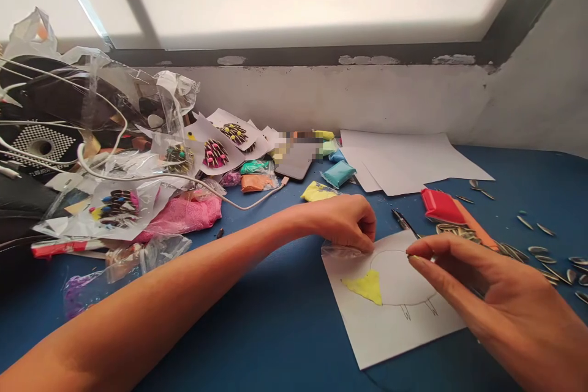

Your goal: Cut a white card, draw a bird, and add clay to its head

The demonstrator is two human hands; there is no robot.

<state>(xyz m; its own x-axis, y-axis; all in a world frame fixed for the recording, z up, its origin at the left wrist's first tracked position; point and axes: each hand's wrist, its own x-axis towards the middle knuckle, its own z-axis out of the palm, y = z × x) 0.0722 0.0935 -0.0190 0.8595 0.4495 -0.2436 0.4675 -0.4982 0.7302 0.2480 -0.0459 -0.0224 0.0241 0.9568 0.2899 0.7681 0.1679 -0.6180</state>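
A white sheet of paper (367, 340) lies in front of me with a drawn round outline and two small legs. Flattened yellow clay (367, 286) fills the pointed left end of the drawing. Over the sheet's upper left edge, my left hand (344, 220) is closed with curled fingers at a clear plastic bag (340, 250); its fingertips are partly hidden. My right hand (491, 300) pinches thumb and forefinger together above the drawing's right side. Between those tips is a tiny piece, too small to name. Behind the sheet lies a black pen (404, 220).
Sunflower seeds (542, 251) are scattered at right, near a red packet (442, 206). Blank sheets (413, 159) lie by the wall. Clay packets (339, 174), a phone (294, 159), a white cable (239, 201) and seed-covered clay pictures (215, 153) crowd the back and left.
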